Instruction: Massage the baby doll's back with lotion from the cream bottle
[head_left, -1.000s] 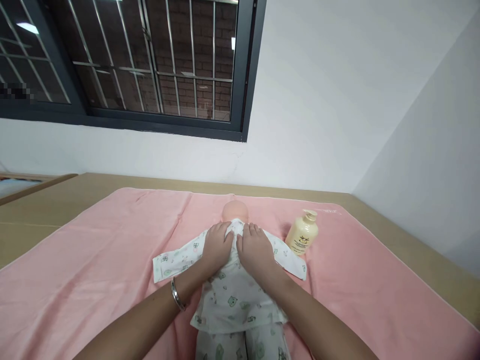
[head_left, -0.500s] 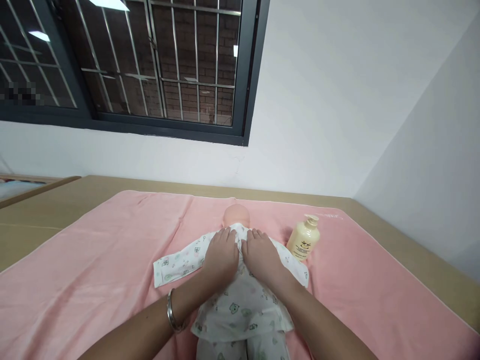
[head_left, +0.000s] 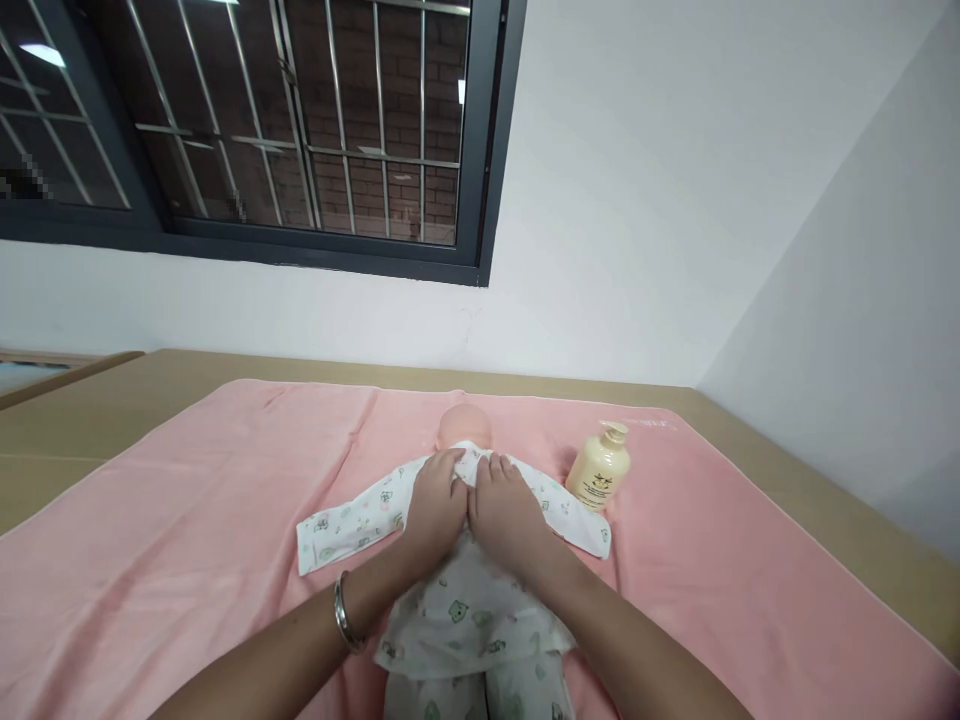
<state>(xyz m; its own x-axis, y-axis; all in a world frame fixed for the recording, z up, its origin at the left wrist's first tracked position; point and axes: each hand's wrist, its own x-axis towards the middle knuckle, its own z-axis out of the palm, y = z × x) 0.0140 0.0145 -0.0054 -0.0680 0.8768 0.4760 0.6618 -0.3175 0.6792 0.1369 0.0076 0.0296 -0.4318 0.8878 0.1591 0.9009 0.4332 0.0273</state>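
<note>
On my feed, a dressed doll (head_left: 457, 608) stretches from six o'clock to the centre, head towards twelve. My left hand (head_left: 437, 505) and right hand (head_left: 506, 510) lie flat on its upper body, fingers side by side, thumbs close. The cream pump bottle (head_left: 598, 468) stands at two o'clock just beyond one sleeve (head_left: 581, 522), on the pink blanket (head_left: 720, 560); the barred window (head_left: 480, 200) sits at eleven.
</note>
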